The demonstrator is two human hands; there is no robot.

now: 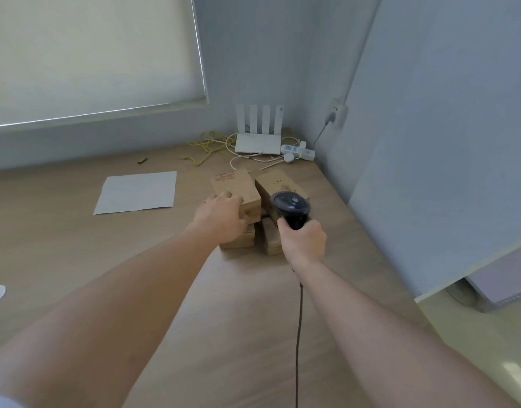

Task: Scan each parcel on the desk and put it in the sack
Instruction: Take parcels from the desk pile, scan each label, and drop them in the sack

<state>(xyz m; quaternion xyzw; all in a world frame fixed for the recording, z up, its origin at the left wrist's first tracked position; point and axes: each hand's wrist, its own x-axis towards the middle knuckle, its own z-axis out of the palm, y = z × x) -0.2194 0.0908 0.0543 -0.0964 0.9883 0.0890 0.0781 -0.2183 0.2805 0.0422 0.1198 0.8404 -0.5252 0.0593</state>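
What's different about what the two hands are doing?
The left hand grips the near end of a brown cardboard parcel atop the stack; the right hand is wrapped round the handle of a black scanner. The left hand's parcel rests on other boxes; the scanner is held up above them. Both hands reach the same stack.

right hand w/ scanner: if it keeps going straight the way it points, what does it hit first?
Probably the upper right cardboard parcel: the right hand holds the scanner aimed at it, head overlapping it in this view. Depth is unclear; contact can't be ruled out.
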